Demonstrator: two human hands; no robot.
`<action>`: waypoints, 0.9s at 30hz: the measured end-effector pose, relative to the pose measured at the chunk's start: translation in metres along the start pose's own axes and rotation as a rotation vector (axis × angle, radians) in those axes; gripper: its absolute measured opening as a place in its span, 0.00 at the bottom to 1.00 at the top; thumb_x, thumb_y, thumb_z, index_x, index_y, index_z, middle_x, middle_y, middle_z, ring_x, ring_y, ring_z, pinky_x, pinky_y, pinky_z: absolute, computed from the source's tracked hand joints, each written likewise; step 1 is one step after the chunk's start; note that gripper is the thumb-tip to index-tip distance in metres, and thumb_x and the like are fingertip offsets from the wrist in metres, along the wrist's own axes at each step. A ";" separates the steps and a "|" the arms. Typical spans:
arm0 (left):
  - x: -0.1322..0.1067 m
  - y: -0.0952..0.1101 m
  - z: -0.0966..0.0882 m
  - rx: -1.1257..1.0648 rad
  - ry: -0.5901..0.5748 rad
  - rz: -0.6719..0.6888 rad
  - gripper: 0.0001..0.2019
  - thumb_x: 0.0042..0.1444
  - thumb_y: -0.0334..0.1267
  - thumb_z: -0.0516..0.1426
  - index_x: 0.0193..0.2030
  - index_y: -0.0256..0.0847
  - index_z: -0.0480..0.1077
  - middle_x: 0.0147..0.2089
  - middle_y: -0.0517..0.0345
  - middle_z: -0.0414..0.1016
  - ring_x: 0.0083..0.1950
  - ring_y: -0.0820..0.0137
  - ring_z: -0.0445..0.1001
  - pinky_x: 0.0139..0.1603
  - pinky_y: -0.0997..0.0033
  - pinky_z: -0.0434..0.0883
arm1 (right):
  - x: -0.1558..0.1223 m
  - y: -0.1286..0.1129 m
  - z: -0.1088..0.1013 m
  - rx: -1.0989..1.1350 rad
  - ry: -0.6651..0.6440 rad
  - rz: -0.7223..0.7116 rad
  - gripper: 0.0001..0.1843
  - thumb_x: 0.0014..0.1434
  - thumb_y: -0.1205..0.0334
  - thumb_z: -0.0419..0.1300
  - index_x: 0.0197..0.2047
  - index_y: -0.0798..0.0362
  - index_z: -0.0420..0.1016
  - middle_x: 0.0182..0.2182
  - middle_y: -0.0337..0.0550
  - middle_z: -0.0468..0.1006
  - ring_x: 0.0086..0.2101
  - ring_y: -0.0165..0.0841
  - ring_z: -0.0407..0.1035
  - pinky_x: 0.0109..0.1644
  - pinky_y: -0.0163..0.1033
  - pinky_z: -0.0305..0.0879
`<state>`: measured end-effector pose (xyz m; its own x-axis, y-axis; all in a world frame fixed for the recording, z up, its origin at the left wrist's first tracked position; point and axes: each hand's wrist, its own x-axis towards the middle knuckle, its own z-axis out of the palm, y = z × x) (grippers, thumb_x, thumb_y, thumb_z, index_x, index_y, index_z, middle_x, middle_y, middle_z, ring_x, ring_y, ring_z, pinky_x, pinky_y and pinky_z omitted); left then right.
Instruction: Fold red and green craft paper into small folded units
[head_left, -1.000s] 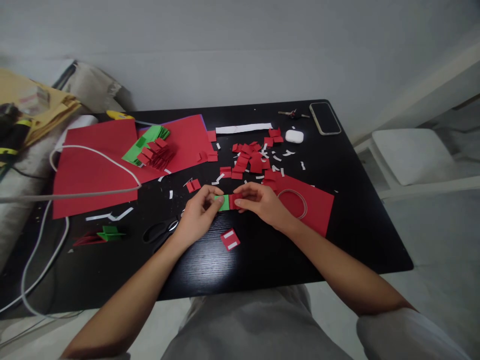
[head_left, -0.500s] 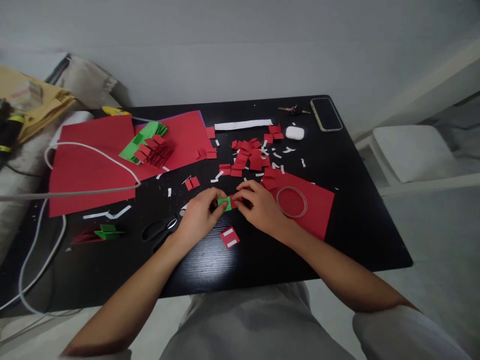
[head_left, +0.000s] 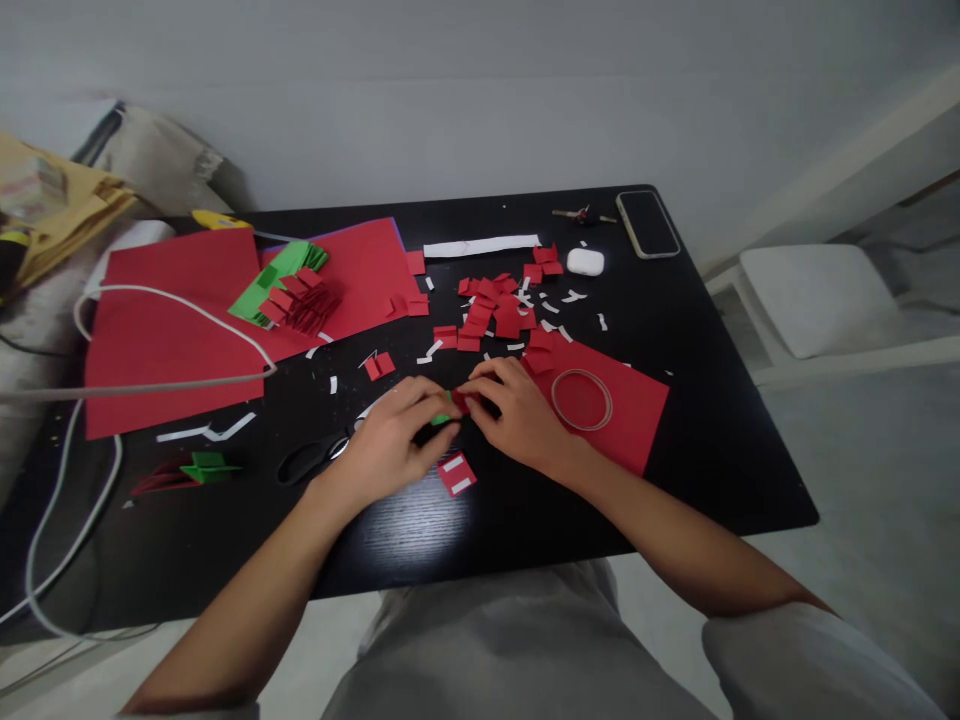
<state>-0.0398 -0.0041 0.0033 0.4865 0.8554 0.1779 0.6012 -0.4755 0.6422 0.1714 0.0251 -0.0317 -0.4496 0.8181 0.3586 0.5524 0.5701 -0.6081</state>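
Observation:
My left hand is closed round a small green folded paper, most of which its fingers cover. Touching the green piece is a small red folded paper, pinched between the thumb and fingers of my right hand. Just below the hands a red paper square lies flat with two white strips on it. Black-handled scissors rest partly under my left wrist. A red paper sheet with a thin ring on it lies beside my right hand.
Several red folded pieces and white scraps lie beyond the hands. Large red sheets at left carry a green and red folded stack and a white cable. A white case, keys and phone sit at back right.
My left fingers have shifted over the green paper, so less of it shows. My right hand keeps its pinch on the red piece. The whole view has moved slightly.

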 end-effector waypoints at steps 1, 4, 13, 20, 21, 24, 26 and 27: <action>-0.001 0.003 -0.004 -0.040 -0.108 0.037 0.06 0.66 0.38 0.60 0.47 0.45 0.76 0.48 0.53 0.76 0.50 0.62 0.76 0.53 0.62 0.74 | 0.000 0.000 0.000 0.020 0.030 0.005 0.11 0.66 0.71 0.59 0.45 0.51 0.81 0.44 0.49 0.77 0.46 0.42 0.71 0.53 0.50 0.73; -0.005 0.007 -0.011 -0.009 -0.301 0.017 0.09 0.63 0.41 0.64 0.48 0.45 0.76 0.49 0.52 0.75 0.51 0.60 0.75 0.53 0.59 0.74 | 0.001 -0.002 -0.001 0.061 0.104 0.015 0.10 0.68 0.71 0.58 0.44 0.51 0.80 0.41 0.48 0.78 0.45 0.41 0.73 0.52 0.48 0.73; -0.004 0.007 -0.002 -0.110 -0.349 -0.001 0.06 0.67 0.39 0.60 0.38 0.43 0.76 0.41 0.55 0.75 0.43 0.65 0.76 0.47 0.64 0.72 | 0.004 -0.009 -0.009 0.214 0.141 0.085 0.09 0.68 0.68 0.57 0.41 0.49 0.79 0.39 0.46 0.79 0.43 0.38 0.75 0.49 0.46 0.73; 0.001 0.004 -0.011 -0.205 0.206 -0.079 0.04 0.64 0.38 0.64 0.38 0.43 0.75 0.51 0.51 0.77 0.53 0.64 0.77 0.54 0.63 0.73 | 0.007 -0.022 -0.020 0.746 -0.050 0.327 0.14 0.61 0.53 0.69 0.47 0.49 0.78 0.42 0.44 0.81 0.40 0.36 0.77 0.44 0.41 0.75; 0.001 0.003 -0.010 -0.218 0.234 -0.089 0.04 0.64 0.37 0.64 0.38 0.42 0.75 0.51 0.51 0.77 0.53 0.64 0.77 0.54 0.63 0.73 | 0.007 -0.022 -0.019 0.830 -0.078 0.354 0.16 0.59 0.53 0.71 0.47 0.49 0.78 0.43 0.44 0.81 0.41 0.36 0.77 0.46 0.42 0.76; -0.001 -0.001 -0.004 -0.305 0.240 -0.144 0.05 0.63 0.39 0.64 0.38 0.42 0.75 0.48 0.52 0.79 0.46 0.66 0.78 0.47 0.65 0.75 | 0.006 -0.023 -0.016 0.938 -0.119 0.409 0.13 0.58 0.55 0.71 0.44 0.50 0.79 0.42 0.43 0.83 0.41 0.36 0.79 0.50 0.43 0.76; -0.003 -0.001 0.002 -0.386 0.247 -0.216 0.07 0.62 0.40 0.66 0.41 0.42 0.74 0.43 0.54 0.80 0.39 0.69 0.77 0.42 0.68 0.75 | 0.006 -0.021 -0.015 0.939 -0.115 0.442 0.10 0.60 0.55 0.69 0.42 0.50 0.80 0.40 0.42 0.84 0.41 0.36 0.79 0.50 0.43 0.76; -0.003 -0.001 0.005 -0.425 0.256 -0.250 0.09 0.61 0.41 0.67 0.43 0.42 0.73 0.41 0.56 0.80 0.37 0.70 0.76 0.40 0.69 0.74 | 0.006 -0.021 -0.015 0.937 -0.109 0.456 0.09 0.60 0.55 0.69 0.41 0.50 0.81 0.39 0.42 0.84 0.40 0.35 0.79 0.49 0.43 0.76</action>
<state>-0.0388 -0.0075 -0.0018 0.1610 0.9793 0.1229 0.3438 -0.1723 0.9231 0.1676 0.0192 -0.0068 -0.4222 0.9030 -0.0799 -0.0586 -0.1152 -0.9916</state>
